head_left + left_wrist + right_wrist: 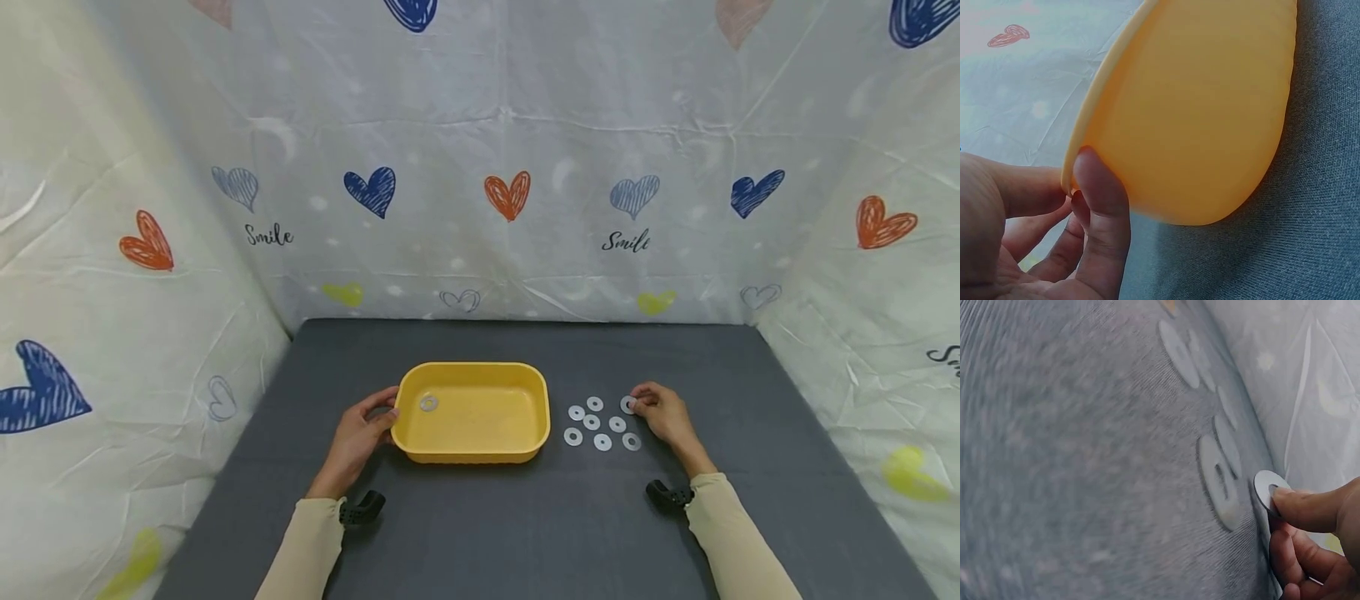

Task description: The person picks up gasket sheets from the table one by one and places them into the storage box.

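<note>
A yellow plastic tray stands left of centre on the dark cloth, with one flat metal washer inside near its left end. My left hand grips the tray's left end, and in the left wrist view the thumb presses its wall close to the rim. Right of the tray, my right hand pinches a washer between thumb and fingers. The right wrist view shows that washer tilted up, its hole partly behind the thumb. Several loose washers lie flat between the tray and the right hand.
A dark grey cloth covers the table. White curtains printed with hearts hang behind it and along both sides. A black band with a camera is worn on the left wrist and on the right wrist.
</note>
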The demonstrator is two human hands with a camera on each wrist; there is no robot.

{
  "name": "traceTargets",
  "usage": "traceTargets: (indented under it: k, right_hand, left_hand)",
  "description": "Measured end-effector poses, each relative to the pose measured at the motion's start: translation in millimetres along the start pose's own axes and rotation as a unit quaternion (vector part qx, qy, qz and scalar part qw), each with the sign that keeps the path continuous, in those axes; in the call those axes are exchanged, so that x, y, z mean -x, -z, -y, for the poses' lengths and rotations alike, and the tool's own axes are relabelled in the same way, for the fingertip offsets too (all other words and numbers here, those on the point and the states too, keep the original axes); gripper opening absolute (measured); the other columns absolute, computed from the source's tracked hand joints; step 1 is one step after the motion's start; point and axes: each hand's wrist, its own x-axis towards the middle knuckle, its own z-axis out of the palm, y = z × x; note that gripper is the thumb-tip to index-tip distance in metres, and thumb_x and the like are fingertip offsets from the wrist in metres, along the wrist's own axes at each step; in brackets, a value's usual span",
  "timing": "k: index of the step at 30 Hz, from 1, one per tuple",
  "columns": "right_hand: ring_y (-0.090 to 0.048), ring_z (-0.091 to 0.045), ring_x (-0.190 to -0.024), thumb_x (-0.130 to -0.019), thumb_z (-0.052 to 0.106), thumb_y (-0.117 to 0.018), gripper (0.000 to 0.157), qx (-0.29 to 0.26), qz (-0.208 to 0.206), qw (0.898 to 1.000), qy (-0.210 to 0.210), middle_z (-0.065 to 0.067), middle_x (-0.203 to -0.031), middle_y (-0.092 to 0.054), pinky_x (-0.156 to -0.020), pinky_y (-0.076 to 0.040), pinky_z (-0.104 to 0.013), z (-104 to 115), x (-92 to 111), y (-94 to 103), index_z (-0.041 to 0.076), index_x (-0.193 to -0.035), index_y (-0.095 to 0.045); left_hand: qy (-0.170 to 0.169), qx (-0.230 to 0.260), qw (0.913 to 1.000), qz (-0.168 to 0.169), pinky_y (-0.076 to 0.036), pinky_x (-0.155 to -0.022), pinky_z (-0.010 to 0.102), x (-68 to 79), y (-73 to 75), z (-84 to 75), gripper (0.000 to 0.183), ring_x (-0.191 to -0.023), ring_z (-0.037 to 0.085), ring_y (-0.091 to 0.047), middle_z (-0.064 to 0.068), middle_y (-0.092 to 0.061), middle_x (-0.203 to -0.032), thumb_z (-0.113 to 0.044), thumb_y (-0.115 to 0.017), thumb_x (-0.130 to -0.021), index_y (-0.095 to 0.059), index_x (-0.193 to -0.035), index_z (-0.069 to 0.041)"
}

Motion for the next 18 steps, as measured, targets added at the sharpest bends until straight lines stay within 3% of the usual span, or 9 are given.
traceTargets:
  k: [7, 13, 18]
  right_hand:
    - [-0.054, -0.009, -0.069, -0.09, 0.01, -0.07, 0.013, -0.02, -0.031, 0.999, -0.005, -0.01, -0.083, -0.067, -0.066, -0.041, -0.025, 9, -2, -1.2, 0.003, -0.1, -0.067]
    - [-0.057, -0.009, -0.071, -0.091, 0.012, -0.07, 0.014, -0.041, -0.045, 0.998, 0.003, -0.012, -0.088, -0.068, -0.066, -0.043, -0.024, 31, -3, -5.5, 0.004, -0.102, -0.068]
    - [-0.067, -0.02, -0.077, -0.09, 0.009, -0.07, 0.015, -0.062, -0.035, 0.997, 0.007, -0.015, -0.092, -0.069, -0.064, -0.046, -0.024, 51, -2, -10.2, 0.003, -0.104, -0.068]
  left_hand:
    - [0.004, 0.003, 1.0, 0.002, -0.056, -0.068, 0.027, 1.5, 0.3, -1.2, 0.047, -0.091, 0.022, -0.063, 0.014, -0.049, -0.134, -0.016, -0.059, -0.099, -0.049, -0.145, -0.016]
    - [0.0, 0.005, 1.0, 0.0, -0.056, -0.068, 0.027, 1.6, 0.2, -1.3, 0.046, -0.088, 0.021, -0.062, 0.014, -0.049, -0.134, -0.017, -0.059, -0.099, -0.049, -0.145, -0.016]
    - [-0.003, 0.005, 1.0, -0.001, -0.056, -0.067, 0.027, 1.2, 0.1, -1.1, 0.046, -0.088, 0.02, -0.062, 0.014, -0.05, -0.133, -0.016, -0.058, -0.099, -0.049, -0.144, -0.015]
